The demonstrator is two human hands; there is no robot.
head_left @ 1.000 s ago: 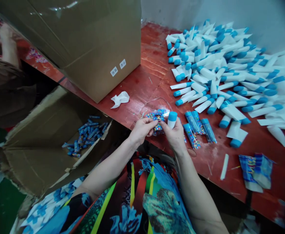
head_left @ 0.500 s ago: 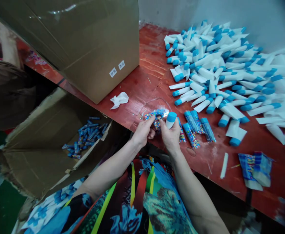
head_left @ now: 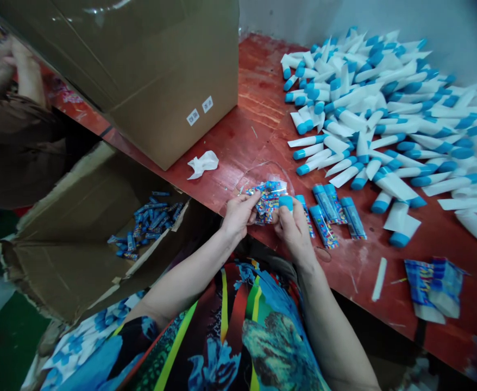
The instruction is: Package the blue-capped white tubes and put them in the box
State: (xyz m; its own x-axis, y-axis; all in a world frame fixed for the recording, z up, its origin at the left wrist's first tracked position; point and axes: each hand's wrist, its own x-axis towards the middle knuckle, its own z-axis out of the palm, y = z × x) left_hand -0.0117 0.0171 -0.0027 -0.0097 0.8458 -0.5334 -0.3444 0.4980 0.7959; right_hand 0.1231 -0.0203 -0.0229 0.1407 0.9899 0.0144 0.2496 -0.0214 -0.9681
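My left hand (head_left: 238, 213) pinches the near left side of a small pile of printed plastic wrappers (head_left: 271, 195), blue with many colours, at the table's near edge. Closed around a blue-capped white tube (head_left: 286, 203), my right hand (head_left: 296, 231) is just right of the wrappers. Only the blue cap shows clearly; the fingers hide most of the white body. Beside that hand lie several blue-capped tubes in printed wrappers (head_left: 352, 218). A large heap of white tubes with blue caps (head_left: 346, 117) covers the back right of the red table.
A tall cardboard box (head_left: 173, 81) stands on the red table (head_left: 258, 117). Below left, an open carton (head_left: 67, 239) holds several small wrapped blue tubes (head_left: 152, 220). Crumpled white paper (head_left: 203, 164) and two blue packets (head_left: 434, 288) lie on the table. Another person's hands (head_left: 22, 65) show far left.
My right hand has lowered the tube, so its cap now sits closer to the wrappers and less white shows. My left fingers keep hold at the pile. The view has shifted slightly.
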